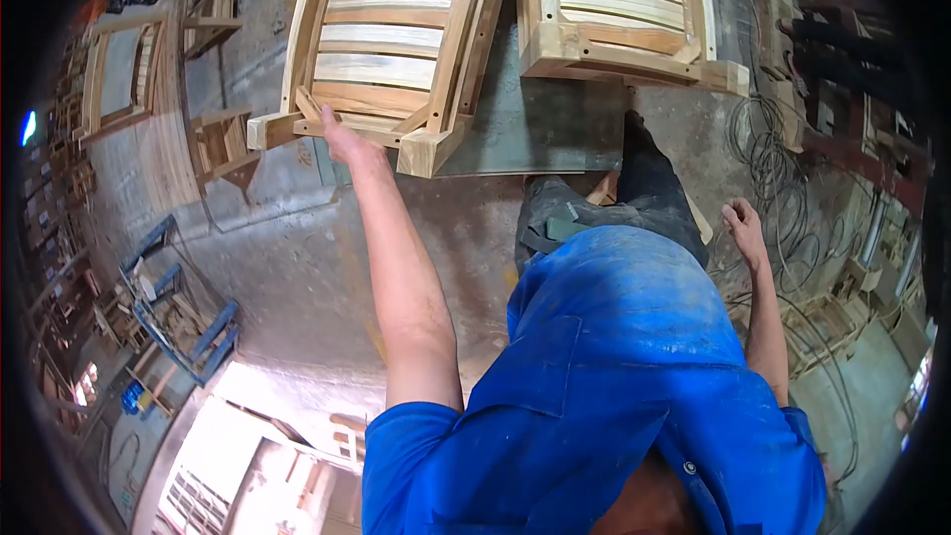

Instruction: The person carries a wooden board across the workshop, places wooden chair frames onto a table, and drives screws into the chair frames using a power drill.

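Observation:
A slatted wooden frame (381, 40), like a bench or chair part, lies at the upper middle on a flat grey-green surface (555, 129). My left hand (349, 144) reaches out to its near end rail, by the left corner brace, and grips the rail; some of its fingers are hidden. A second slatted frame (619, 0) lies to the right of the first, its thick corner blocks facing me. Off to my right side hangs my right hand (743, 228), its fingers loosely bent and nothing visible in them.
Coiled cables (773, 154) lie on the floor at the right. Wooden parts stand around a long board (166, 119) on the left. Below them is a blue metal rack (178, 312) with wood scraps. Another person's dark-clothed legs (842, 50) show at the upper right.

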A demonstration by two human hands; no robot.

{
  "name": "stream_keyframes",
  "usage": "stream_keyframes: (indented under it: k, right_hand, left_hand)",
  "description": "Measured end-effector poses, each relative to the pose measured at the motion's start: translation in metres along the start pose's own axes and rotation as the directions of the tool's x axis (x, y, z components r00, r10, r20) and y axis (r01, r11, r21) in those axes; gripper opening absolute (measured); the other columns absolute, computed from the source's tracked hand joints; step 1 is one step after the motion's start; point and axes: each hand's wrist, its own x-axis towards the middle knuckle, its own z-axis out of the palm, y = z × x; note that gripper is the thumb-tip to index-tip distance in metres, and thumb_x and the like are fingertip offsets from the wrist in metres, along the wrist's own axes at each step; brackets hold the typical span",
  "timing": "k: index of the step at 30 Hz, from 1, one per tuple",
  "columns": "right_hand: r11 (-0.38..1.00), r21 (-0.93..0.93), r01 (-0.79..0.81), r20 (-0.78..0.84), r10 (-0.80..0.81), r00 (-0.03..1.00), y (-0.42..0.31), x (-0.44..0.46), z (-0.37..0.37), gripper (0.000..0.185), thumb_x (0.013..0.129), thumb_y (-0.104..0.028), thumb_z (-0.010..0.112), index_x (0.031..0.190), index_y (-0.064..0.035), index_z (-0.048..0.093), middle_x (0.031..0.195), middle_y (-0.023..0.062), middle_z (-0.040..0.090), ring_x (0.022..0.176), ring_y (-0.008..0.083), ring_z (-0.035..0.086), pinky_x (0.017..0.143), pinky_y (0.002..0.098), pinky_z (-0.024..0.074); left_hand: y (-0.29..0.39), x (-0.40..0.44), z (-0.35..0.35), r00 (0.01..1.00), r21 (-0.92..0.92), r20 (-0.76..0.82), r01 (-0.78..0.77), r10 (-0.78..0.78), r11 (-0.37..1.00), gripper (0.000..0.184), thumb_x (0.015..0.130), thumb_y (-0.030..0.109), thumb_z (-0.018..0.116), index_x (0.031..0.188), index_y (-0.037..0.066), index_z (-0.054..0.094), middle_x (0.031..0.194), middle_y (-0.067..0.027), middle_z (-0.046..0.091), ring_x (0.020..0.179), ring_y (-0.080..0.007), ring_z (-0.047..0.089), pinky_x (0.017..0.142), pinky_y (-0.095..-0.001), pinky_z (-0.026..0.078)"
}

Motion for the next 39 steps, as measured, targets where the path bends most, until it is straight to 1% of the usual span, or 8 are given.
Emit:
stream_keyframes:
  k: [8,12,15,20,26,30,34,39]
  right_hand:
    - [0.996,0.039,0.078,0.252,-0.085,0.964,-0.049,0.144,-0.062,0.022,0.092,-0.027,0.055,0.093,-0.0042,0.055,0.073,-0.0031,0.05,0.068,0.0068,0.047,0.06,0.0219,0.0372]
    - [0.991,0.039,0.131,0.285,-0.136,0.949,-0.097,0.233,-0.099,0.035,0.095,-0.037,0.05,0.108,-0.0053,0.057,0.081,-0.0012,0.052,0.077,0.0086,0.052,0.07,0.0244,0.0425]
    - [0.94,0.34,-0.041,0.248,-0.047,0.968,-0.16,0.271,-0.098,0.05,0.095,-0.049,0.043,0.12,-0.0057,0.052,0.094,0.0003,0.057,0.089,0.0131,0.058,0.078,0.0326,0.0451]
    - [0.896,0.442,-0.041,0.207,-0.058,0.977,-0.245,0.304,-0.066,0.049,0.094,-0.05,0.044,0.12,-0.009,0.053,0.101,0.0008,0.06,0.093,0.0134,0.056,0.084,0.0317,0.0436]
    - [0.798,0.602,0.03,0.099,-0.111,0.989,-0.257,0.313,-0.022,0.04,0.084,-0.044,0.066,0.09,-0.005,0.061,0.078,0.0031,0.056,0.069,0.0139,0.052,0.061,0.0265,0.0441]
    - [0.693,0.72,-0.037,0.076,-0.025,0.997,-0.254,0.312,-0.018,0.025,0.079,-0.025,0.067,0.088,-0.0023,0.061,0.078,0.0072,0.058,0.07,0.0167,0.054,0.065,0.0273,0.0453]
    - [0.699,0.704,0.124,-0.057,-0.119,0.991,-0.242,0.331,-0.016,0.027,0.07,-0.017,0.068,0.087,0.0024,0.06,0.081,0.0109,0.062,0.066,0.0201,0.059,0.064,0.0317,0.0498]
    - [0.677,0.713,0.181,-0.11,-0.147,0.983,-0.268,0.346,-0.027,0.028,0.068,-0.014,0.069,0.088,0.0041,0.06,0.079,0.0112,0.062,0.065,0.0206,0.06,0.061,0.0325,0.051]
  left_hand:
    - [0.003,0.001,-0.002,0.984,0.152,-0.157,-0.061,0.085,0.986,0.058,0.085,0.028,0.06,0.128,-0.009,0.043,0.122,-0.0189,0.054,0.103,-0.0311,0.059,0.087,-0.0426,0.05]
    - [0.005,-0.01,0.013,0.976,0.223,-0.194,-0.05,0.095,0.974,0.056,0.085,0.027,0.06,0.126,-0.008,0.044,0.119,-0.0182,0.055,0.1,-0.031,0.06,0.085,-0.0416,0.05]
    - [0.004,-0.004,0.012,0.963,0.219,-0.234,-0.082,0.134,0.972,0.055,0.085,0.024,0.061,0.126,-0.009,0.044,0.12,-0.0182,0.055,0.1,-0.0308,0.06,0.083,-0.0415,0.051]
    - [0.007,-0.011,0.022,0.904,0.334,-0.371,-0.083,0.213,0.939,0.059,0.084,0.029,0.064,0.126,-0.008,0.045,0.116,-0.017,0.057,0.098,-0.028,0.061,0.085,-0.039,0.05]
    - [0.009,-0.007,0.018,0.862,0.377,-0.418,-0.122,0.286,0.918,0.061,0.076,0.029,0.072,0.116,-0.014,0.055,0.114,-0.0186,0.06,0.096,-0.0252,0.061,0.083,-0.0353,0.049]
    - [0.006,0.003,0.002,0.892,0.393,-0.374,-0.094,0.252,0.915,0.068,0.073,0.038,0.073,0.113,-0.014,0.057,0.114,-0.0202,0.061,0.099,-0.0268,0.06,0.087,-0.0366,0.047]
    - [0.004,0.012,-0.01,0.871,0.509,-0.414,-0.019,0.265,0.86,0.073,0.07,0.043,0.075,0.112,-0.014,0.058,0.113,-0.0215,0.061,0.1,-0.0288,0.06,0.088,-0.0388,0.048]
    - [0.008,-0.033,-0.002,0.979,0.412,-0.188,0.008,0.076,0.911,0.085,0.077,0.056,0.067,0.127,-0.01,0.047,0.122,-0.0184,0.056,0.106,-0.0274,0.057,0.088,-0.0374,0.047]
